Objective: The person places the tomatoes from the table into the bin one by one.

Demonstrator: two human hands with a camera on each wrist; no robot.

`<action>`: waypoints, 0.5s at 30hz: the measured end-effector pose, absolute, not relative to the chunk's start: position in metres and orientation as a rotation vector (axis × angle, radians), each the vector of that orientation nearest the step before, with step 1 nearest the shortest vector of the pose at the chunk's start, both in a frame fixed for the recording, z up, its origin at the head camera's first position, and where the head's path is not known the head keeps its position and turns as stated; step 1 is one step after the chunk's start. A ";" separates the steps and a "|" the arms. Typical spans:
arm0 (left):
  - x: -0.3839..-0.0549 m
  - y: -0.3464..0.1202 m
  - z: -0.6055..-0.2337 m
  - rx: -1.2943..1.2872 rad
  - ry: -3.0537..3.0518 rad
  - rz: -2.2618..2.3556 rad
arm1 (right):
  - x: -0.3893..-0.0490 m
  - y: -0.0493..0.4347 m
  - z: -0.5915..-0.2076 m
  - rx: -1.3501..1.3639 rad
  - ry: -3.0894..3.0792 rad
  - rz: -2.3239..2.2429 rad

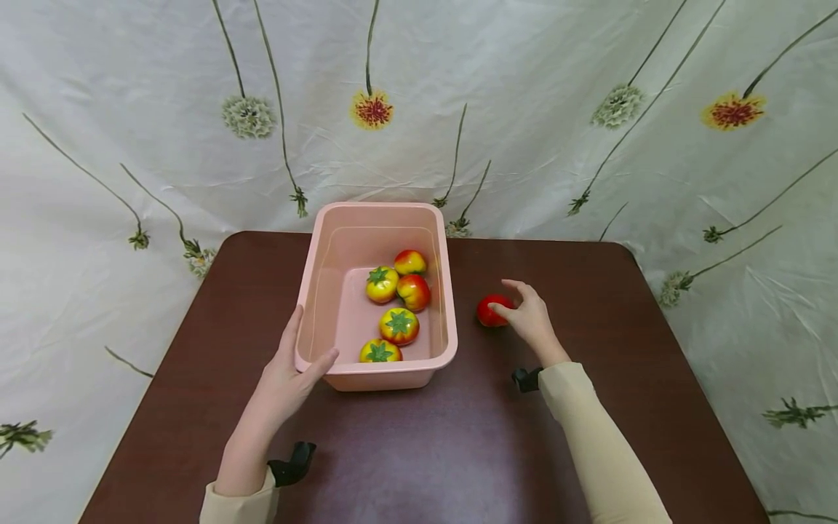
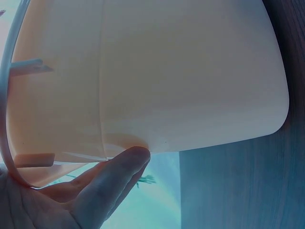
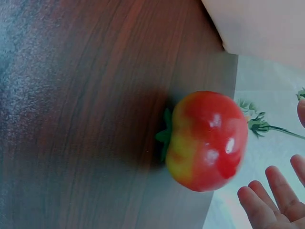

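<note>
A pink plastic bin (image 1: 380, 378) stands on the table with several glossy red-and-yellow, tomato-like fruits (image 1: 399, 325) inside, some showing green leafy tops. My left hand (image 1: 288, 375) holds the bin at its near left corner, thumb over the rim and fingers along the outer wall. In the left wrist view, fingers (image 2: 114, 183) press against the bin's side. Right of the bin, one more red fruit (image 1: 492, 311) lies on the table, green top down in the right wrist view. My right hand (image 1: 533, 324) is beside it, fingers spread and apart from the fruit (image 3: 207, 140) in that view.
The dark brown wooden table (image 1: 589, 437) has rounded far corners. A pale cloth with printed flowers (image 1: 524, 87) hangs behind it and shows along both sides. The bin's far end reaches the table's back edge. A black band (image 1: 526, 379) shows at my right wrist.
</note>
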State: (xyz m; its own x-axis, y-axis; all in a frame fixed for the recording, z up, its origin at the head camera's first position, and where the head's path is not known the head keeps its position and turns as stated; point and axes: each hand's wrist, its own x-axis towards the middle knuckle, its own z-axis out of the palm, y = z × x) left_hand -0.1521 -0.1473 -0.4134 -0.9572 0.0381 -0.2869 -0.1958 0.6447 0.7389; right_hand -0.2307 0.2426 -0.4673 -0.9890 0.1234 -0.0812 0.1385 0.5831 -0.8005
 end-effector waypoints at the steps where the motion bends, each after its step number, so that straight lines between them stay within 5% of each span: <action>1: -0.152 -0.147 -0.413 -0.127 2.590 1.210 | -0.231 0.243 -0.468 0.233 2.786 -1.399; 15: -0.152 -0.147 -0.411 -0.134 2.584 1.216 | -0.238 0.246 -0.488 0.214 2.794 -1.289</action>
State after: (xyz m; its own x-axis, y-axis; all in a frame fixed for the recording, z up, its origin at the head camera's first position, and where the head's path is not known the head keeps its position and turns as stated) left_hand -0.1518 -0.1469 -0.4115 -0.9561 0.0354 -0.2908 -0.2015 0.6412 0.7405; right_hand -0.2380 0.2460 -0.4876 -0.9888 0.1017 -0.1094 0.1493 0.6416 -0.7524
